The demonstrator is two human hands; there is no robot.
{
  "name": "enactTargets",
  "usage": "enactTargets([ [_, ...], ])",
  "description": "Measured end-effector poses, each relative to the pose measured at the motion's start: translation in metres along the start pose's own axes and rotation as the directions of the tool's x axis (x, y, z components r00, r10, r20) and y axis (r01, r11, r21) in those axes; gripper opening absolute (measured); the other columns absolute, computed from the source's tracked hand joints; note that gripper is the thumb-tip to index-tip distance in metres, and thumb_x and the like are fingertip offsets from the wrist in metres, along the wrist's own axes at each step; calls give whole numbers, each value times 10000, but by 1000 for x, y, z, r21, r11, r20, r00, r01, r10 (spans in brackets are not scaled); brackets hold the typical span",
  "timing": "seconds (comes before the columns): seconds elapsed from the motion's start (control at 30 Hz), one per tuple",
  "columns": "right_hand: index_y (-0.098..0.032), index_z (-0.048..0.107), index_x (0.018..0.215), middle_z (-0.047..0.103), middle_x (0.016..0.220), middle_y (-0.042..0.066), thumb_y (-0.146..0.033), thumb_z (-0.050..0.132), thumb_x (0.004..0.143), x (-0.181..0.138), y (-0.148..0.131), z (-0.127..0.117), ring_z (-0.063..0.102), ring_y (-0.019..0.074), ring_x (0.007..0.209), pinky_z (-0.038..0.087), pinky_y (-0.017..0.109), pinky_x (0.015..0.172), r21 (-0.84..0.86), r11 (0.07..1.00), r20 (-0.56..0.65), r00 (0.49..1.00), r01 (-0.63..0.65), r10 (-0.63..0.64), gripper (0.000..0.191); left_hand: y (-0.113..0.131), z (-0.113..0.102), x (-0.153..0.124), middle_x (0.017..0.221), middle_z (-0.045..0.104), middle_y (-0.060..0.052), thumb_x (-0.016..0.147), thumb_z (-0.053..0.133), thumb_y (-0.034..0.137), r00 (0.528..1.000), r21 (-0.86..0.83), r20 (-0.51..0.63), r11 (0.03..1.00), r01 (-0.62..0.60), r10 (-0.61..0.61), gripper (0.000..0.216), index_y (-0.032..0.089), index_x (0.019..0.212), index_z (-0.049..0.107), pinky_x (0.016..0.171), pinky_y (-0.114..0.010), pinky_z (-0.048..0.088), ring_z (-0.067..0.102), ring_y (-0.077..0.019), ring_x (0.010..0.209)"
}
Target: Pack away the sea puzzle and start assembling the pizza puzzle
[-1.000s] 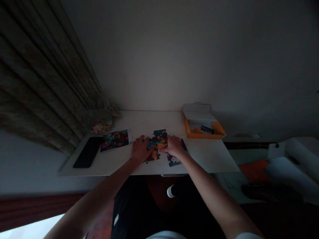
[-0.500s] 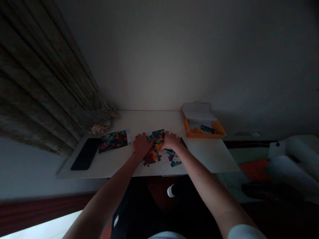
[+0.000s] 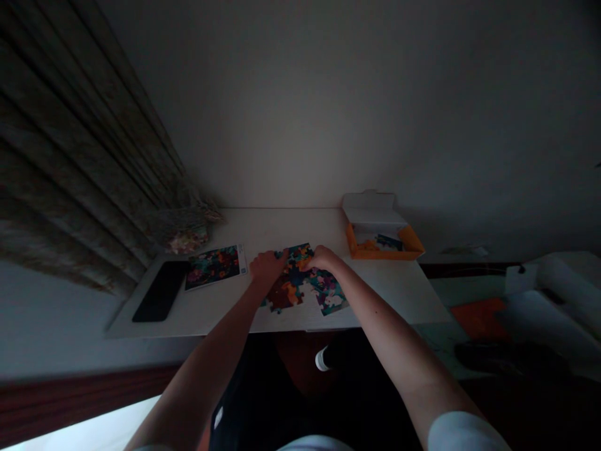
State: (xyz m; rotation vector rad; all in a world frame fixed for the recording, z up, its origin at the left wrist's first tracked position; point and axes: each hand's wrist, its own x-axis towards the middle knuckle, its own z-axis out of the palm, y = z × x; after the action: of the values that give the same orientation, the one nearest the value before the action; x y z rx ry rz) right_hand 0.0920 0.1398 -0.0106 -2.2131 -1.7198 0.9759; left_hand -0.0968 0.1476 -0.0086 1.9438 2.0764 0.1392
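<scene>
A partly joined jigsaw puzzle (image 3: 287, 292), dark with orange, teal and purple patches, lies flat on the white table. A notch of bare tabletop shows in its near edge, left of a section with a white figure. My left hand (image 3: 267, 266) is at the puzzle's left edge, fingers curled and thumb against the pieces. Across from it, my right hand (image 3: 325, 258) closes over the upper right edge, its fingers bent on the pieces. Both hands cover parts of the puzzle, so the exact pieces under the fingertips are hidden.
Left of the puzzle lies a printed picture sheet (image 3: 215, 267), partly beside a black phone-like slab (image 3: 162, 292). An open orange box (image 3: 385, 254) holding loose puzzle pieces stands at the back right. Dried flowers (image 3: 186, 240) sit near the curtain (image 3: 89, 138).
My left hand's fingers have drawn in from spread to curled. My right hand has shifted slightly right and outward, uncovering more of the puzzle, whose right section now sits closer to the rest.
</scene>
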Motion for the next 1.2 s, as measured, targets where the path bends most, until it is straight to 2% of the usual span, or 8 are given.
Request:
enactTargets([
  [0.27, -152, 698, 680, 638, 557, -16, -157, 834, 695, -2, -1, -6, 582, 122, 531, 390, 215, 507, 440, 897, 47, 999, -42, 24, 138, 13, -16, 15, 1107, 765, -218, 944, 412, 769, 999, -122, 37, 992, 16, -12, 730, 153, 1061, 786, 822, -396, 509, 721, -386, 1071],
  [0.4, -185, 707, 848, 668, 635, -22, -267, 856, 684, -13, 8, -13, 593, 133, 555, 445, 225, 518, 736, 672, 40, 997, -75, 68, 236, 15, -26, 20, 1043, 767, -192, 972, 397, 733, 999, -153, 7, 987, -41, 42, 685, 158, 991, 769, 787, -356, 484, 723, -342, 1015],
  [0.53, -200, 680, 858, 715, 745, 12, -329, 902, 611, -29, 11, -13, 637, 147, 646, 505, 245, 595, 917, 399, 29, 997, 2, -71, 356, 14, -39, 24, 879, 743, -135, 971, 396, 733, 987, -204, -80, 967, -154, 140, 668, 171, 857, 738, 748, -320, 455, 703, -282, 891],
  [0.67, -211, 686, 865, 743, 838, 9, -362, 910, 573, -43, 3, 4, 671, 153, 734, 541, 263, 688, 969, 241, -28, 995, 50, -93, 398, 18, -57, 28, 676, 655, -70, 957, 449, 712, 969, -323, -163, 918, -231, 186, 625, 196, 672, 655, 684, -294, 421, 647, -227, 739],
  [0.77, -235, 672, 876, 736, 842, -22, -339, 894, 591, -51, -8, 19, 678, 163, 768, 588, 335, 790, 991, 108, -63, 995, 72, -83, 376, 27, -68, 29, 596, 610, -45, 953, 456, 718, 978, -510, -110, 835, -207, 175, 639, 196, 623, 621, 620, -286, 397, 605, -194, 636],
  [0.97, -246, 617, 830, 631, 664, -45, -432, 778, 818, -63, -25, 30, 632, 174, 714, 615, 494, 902, 985, -171, -55, 990, 32, -129, 246, 58, -53, 22, 839, 733, -94, 1006, 508, 572, 975, -514, -174, 832, -210, 138, 476, 183, 790, 677, 713, -296, 428, 668, -218, 796],
  [1.07, -260, 631, 941, 695, 782, 0, -609, 712, 874, -64, -26, 28, 671, 208, 803, 633, 466, 823, 981, -184, -83, 990, 62, -111, 364, 77, -36, 11, 1009, 751, -113, 1058, 462, 444, 970, -505, -174, 830, -235, 169, 343, 189, 991, 682, 769, -299, 442, 686, -223, 899],
  [1.2, -314, 621, 1074, 741, 950, -1, -643, 800, 787, -61, -14, 21, 699, 218, 903, 613, 345, 700, 977, -140, -170, 984, 161, -54, 472, 103, -19, -4, 1029, 727, -107, 1085, 391, 319, 947, -482, -163, 815, -322, 277, 315, 191, 1003, 666, 814, -303, 455, 672, -217, 935],
])
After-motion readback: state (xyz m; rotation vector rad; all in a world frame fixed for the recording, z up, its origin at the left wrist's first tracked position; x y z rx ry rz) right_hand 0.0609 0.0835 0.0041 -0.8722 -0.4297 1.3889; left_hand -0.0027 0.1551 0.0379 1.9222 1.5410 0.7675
